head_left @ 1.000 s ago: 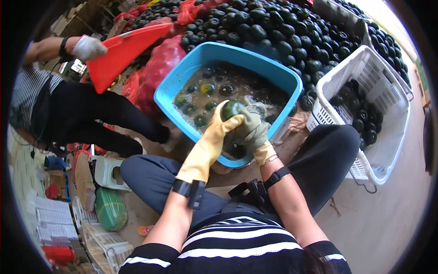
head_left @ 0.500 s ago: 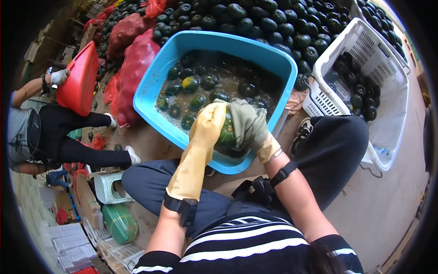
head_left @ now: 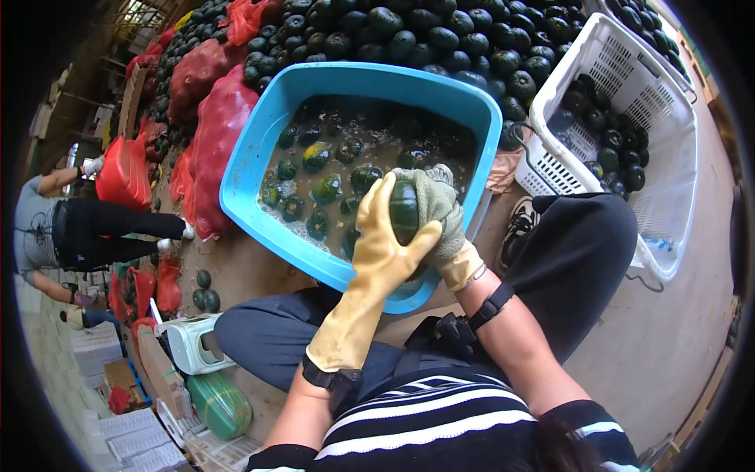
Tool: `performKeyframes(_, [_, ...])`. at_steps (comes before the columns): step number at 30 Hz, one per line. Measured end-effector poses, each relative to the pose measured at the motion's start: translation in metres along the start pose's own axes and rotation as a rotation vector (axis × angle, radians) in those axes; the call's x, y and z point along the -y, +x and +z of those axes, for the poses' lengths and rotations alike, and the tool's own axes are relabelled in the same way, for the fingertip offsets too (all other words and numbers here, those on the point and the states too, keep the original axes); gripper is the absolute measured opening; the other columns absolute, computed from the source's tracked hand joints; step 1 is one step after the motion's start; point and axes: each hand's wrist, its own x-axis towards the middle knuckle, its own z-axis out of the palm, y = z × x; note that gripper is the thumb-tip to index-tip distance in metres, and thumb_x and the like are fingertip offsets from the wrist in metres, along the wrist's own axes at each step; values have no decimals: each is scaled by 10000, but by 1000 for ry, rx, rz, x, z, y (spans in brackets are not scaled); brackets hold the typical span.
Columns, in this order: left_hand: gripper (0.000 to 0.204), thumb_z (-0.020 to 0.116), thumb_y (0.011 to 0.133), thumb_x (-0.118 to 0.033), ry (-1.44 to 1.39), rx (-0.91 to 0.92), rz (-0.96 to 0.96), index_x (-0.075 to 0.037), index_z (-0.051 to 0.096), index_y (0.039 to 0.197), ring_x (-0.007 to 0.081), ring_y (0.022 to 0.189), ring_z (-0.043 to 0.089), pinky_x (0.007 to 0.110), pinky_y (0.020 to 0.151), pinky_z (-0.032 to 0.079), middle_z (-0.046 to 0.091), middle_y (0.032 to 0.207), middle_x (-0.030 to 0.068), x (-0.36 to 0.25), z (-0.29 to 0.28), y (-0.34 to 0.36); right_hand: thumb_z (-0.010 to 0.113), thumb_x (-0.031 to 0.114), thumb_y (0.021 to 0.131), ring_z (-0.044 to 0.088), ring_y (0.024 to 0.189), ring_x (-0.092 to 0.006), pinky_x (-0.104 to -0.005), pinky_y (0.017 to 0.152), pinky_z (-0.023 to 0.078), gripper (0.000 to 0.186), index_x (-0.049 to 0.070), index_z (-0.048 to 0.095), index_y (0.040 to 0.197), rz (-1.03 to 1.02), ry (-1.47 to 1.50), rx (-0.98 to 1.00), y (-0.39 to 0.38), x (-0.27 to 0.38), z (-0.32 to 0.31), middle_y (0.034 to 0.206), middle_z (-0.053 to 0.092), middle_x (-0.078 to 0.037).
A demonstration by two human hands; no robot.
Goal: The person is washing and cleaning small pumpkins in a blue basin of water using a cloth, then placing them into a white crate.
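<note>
Between my two hands is a dark green squash, raised over the near side of a blue tub. My left hand, in a yellow rubber glove, grips it from the left and below, thumb across its lower end. Against its right side presses my right hand, covered by a wet grey-green cloth mitt over a yellow glove; the mitt hides its fingers. Several squashes float in the tub's murky, foamy water, among them one with a yellow patch.
A white crate holding several squashes stands to the right. Behind the tub rises a large squash heap. Red mesh sacks lie at the left, where another person carries a red basin. A pale green stool stands beside my left knee.
The squash has come up and turned, showing more of its dark side. My left hand has opened from a fist into a grip around it. The other person has moved with the basin.
</note>
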Motion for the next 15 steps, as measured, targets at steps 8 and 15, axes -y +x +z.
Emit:
performKeyframes(8, [643, 519, 1013, -595, -1274, 218, -756, -88, 600, 1401, 262, 1158, 674, 433, 1031, 537, 671, 1305, 133, 17, -25, 4, 711, 299, 858, 647, 878, -325, -438, 784, 499, 251, 81, 709, 983, 204, -433, 17, -15, -53, 21, 914, 677, -143])
performKeyframes(15, [797, 469, 968, -714, -1418, 148, -860, -49, 606, 1384, 344, 1198, 660, 525, 1025, 549, 666, 1305, 184, 53, -11, -6, 743, 318, 808, 660, 877, -323, -445, 804, 516, 339, 63, 692, 1025, 110, -714, 114, 1, -3, 36, 929, 674, -137])
